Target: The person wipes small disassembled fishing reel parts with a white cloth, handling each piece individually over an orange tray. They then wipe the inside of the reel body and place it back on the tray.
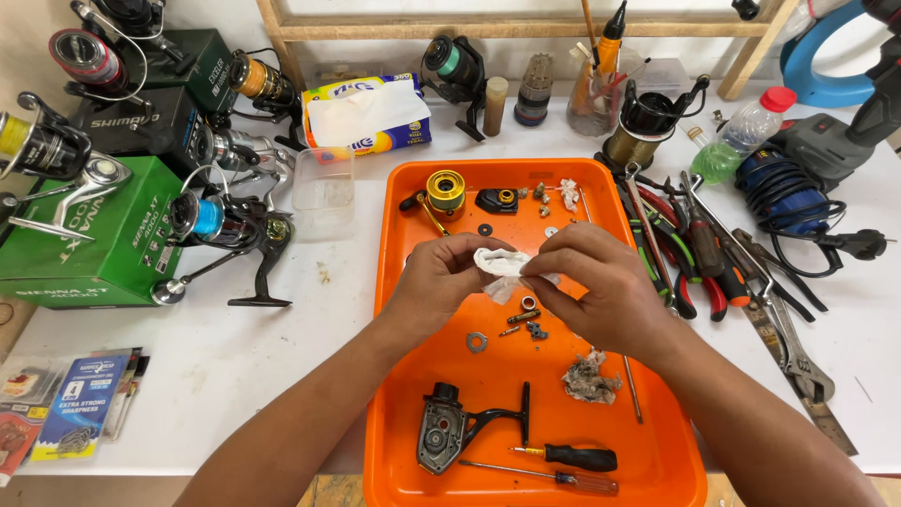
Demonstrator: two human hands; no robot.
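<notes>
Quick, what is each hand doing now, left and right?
Left hand: closed on the white tissue over the orange tray.
Right hand: closed on the same tissue.

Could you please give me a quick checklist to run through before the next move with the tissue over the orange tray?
1. Both hands on the white tissue: ok, left hand and right hand pinch it.
2. Part inside the tissue: cannot tell, hidden.
3. Hands over the orange tray: ok.
4. Small loose parts inside the tray: ok.
5. Screwdrivers within reach: ok, at the tray's near edge.
6. Reel body clear of the hands: ok.
</notes>
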